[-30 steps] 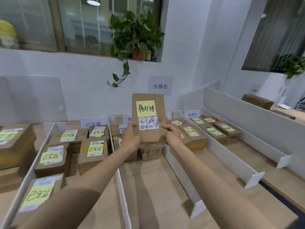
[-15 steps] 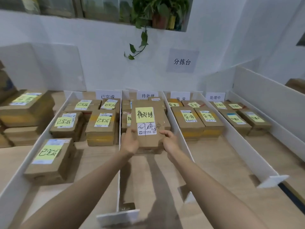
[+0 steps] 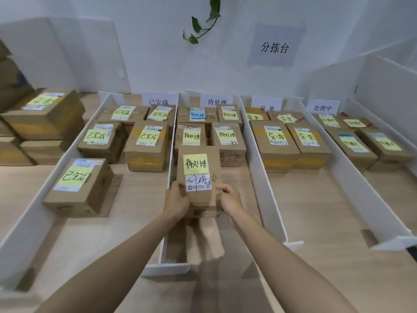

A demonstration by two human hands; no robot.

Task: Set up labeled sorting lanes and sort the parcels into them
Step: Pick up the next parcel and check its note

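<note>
Light wooden table [image 3: 316, 211] with white dividers [image 3: 262, 172] and labelled cardboard parcels [image 3: 79, 186].

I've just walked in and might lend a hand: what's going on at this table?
A person is sorting cardboard parcels into lanes split by white dividers. The left hand and right hand grip the near end of one parcel with a yellow note, in the lane whose sign matches that note. Four other parcels with the same note sit behind it.

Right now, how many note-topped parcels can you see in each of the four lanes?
已完成 lane: 5
待处理 lane: 5, including the held parcel
异常 lane: 4
处理中 lane: 4
Total: 18
Boxes beneath others are not counted.
</note>
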